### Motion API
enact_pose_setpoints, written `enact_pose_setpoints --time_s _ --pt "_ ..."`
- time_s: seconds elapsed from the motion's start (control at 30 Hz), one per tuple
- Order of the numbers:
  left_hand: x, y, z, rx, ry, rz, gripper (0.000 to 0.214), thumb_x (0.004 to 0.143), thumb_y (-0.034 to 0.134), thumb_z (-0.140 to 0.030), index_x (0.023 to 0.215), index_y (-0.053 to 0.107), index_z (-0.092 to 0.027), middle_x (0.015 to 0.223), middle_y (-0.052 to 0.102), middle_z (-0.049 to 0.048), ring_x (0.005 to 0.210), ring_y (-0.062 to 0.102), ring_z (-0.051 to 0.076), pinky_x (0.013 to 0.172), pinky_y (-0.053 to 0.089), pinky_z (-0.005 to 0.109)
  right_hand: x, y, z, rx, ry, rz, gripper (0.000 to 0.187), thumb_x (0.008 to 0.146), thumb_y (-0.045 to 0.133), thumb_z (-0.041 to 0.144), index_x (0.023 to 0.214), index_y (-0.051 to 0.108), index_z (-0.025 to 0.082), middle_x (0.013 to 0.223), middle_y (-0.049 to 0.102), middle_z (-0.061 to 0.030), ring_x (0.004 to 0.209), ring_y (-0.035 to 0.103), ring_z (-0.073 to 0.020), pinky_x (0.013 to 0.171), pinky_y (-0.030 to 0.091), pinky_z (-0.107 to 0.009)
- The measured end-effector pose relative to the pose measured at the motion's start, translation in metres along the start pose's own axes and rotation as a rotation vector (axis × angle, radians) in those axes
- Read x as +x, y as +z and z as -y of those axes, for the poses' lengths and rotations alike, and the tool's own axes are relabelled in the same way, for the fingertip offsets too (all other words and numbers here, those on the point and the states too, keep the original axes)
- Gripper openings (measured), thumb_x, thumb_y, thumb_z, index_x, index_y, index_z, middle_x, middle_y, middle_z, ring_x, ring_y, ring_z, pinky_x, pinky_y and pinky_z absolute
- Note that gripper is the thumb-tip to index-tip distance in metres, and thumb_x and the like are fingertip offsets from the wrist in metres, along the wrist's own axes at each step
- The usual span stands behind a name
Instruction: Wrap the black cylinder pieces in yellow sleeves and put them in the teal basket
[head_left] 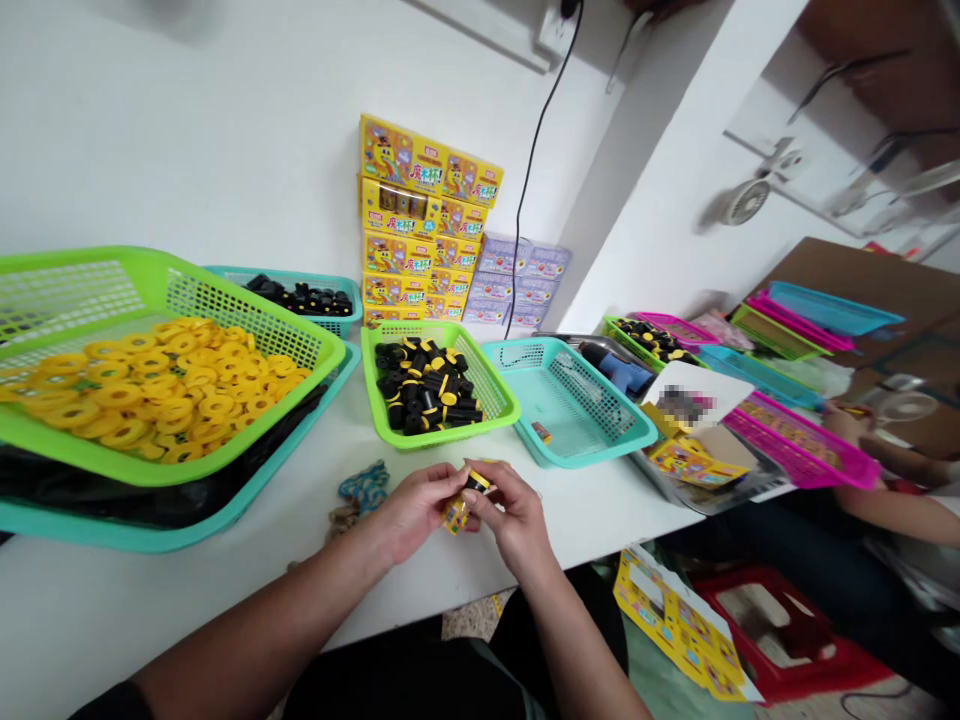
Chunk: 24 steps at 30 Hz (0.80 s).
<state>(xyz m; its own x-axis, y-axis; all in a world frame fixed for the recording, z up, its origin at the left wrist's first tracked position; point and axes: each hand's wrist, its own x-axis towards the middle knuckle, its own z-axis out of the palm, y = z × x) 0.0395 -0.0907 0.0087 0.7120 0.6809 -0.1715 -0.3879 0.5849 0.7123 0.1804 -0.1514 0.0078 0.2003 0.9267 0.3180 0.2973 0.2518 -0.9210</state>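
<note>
In front of my body, over the table's front edge, my left hand [418,512] and my right hand [516,518] meet with their fingers pinched around one small black cylinder [475,482] with a yellow rim. A shiny yellow printed wrapper or label [454,516] shows below it between the fingertips; whether it is fixed to the cylinder I cannot tell. Just beyond my hands stands a green basket [390,436] of black cylinders with yellow ends [431,385]. To its right is a turquoise basket [577,400] with a small printed piece [541,432] inside.
At left, a large green basket [247,445] of yellow rings [150,390] rests on a turquoise one [225,515]. Yellow printed boxes [420,210] are stacked by the wall. A crumpled blue cloth [365,487] lies left of my hands. At right are a heat gun [619,368] and another person's arm [911,510].
</note>
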Motion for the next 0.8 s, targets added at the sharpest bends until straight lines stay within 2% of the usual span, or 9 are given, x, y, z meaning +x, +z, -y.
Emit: enact_pose_setpoints --time_s 0.1,0.2,0.27,0.47,0.67,0.8 --pt "-0.0002 -0.0023 -0.0002 0.007 -0.006 0.010 0.034 0.073 0.078 -0.042 0.078 0.062 -0.013 0.077 0.064 0.0063 0.068 0.061 0.018 0.068 0.051 0.034 0.0002 -0.0008 -0.0029 0.052 0.056 -0.094 0.029 0.075 0.075 0.035 0.102 0.073 0.024 0.092 0.066 -0.0037 0.079 0.060 -0.0163 0.067 0.050 -0.027" --pt "-0.0003 -0.0052 0.0001 0.078 -0.043 0.033 0.032 0.076 0.075 -0.042 0.080 0.061 -0.013 0.083 0.067 0.0102 0.075 0.065 0.022 0.076 0.051 0.040 0.0013 -0.0015 -0.0062 0.152 0.118 -0.142 0.028 0.078 0.073 0.040 0.100 0.073 0.022 0.085 0.065 -0.0029 0.071 0.058 -0.0148 0.065 0.050 -0.028" --pt "-0.0002 -0.0064 0.0006 0.099 -0.048 0.035 0.029 0.076 0.076 -0.037 0.079 0.060 -0.013 0.082 0.067 0.0112 0.075 0.065 0.023 0.078 0.051 0.041 0.0016 -0.0008 -0.0062 0.156 0.130 -0.133 0.031 0.080 0.070 0.042 0.102 0.072 0.021 0.084 0.065 -0.0034 0.070 0.058 -0.0151 0.064 0.051 -0.028" --pt "0.0007 -0.0057 0.0002 0.015 -0.026 0.005 0.027 0.073 0.078 -0.032 0.074 0.059 -0.014 0.078 0.064 0.0080 0.072 0.062 0.021 0.073 0.052 0.042 -0.0006 0.0037 -0.0039 -0.033 0.009 -0.113 0.029 0.087 0.061 0.044 0.105 0.074 0.024 0.095 0.067 -0.0064 0.086 0.062 -0.0190 0.072 0.052 -0.030" --pt "0.0014 -0.0063 0.0016 0.032 -0.020 0.002 0.028 0.073 0.078 -0.034 0.075 0.058 -0.014 0.079 0.063 0.0079 0.071 0.062 0.020 0.070 0.052 0.039 -0.0013 0.0063 -0.0083 0.058 0.052 -0.172 0.026 0.085 0.065 0.044 0.098 0.076 0.024 0.095 0.070 -0.0059 0.087 0.062 -0.0204 0.077 0.051 -0.033" --pt "0.0024 -0.0089 0.0025 -0.004 -0.021 0.003 0.029 0.072 0.079 -0.032 0.073 0.056 -0.015 0.077 0.063 0.0066 0.071 0.061 0.020 0.070 0.051 0.038 -0.0037 0.0064 -0.0082 0.055 0.061 -0.154 0.028 0.086 0.063 0.045 0.099 0.076 0.024 0.090 0.071 -0.0057 0.085 0.064 -0.0202 0.079 0.051 -0.034"
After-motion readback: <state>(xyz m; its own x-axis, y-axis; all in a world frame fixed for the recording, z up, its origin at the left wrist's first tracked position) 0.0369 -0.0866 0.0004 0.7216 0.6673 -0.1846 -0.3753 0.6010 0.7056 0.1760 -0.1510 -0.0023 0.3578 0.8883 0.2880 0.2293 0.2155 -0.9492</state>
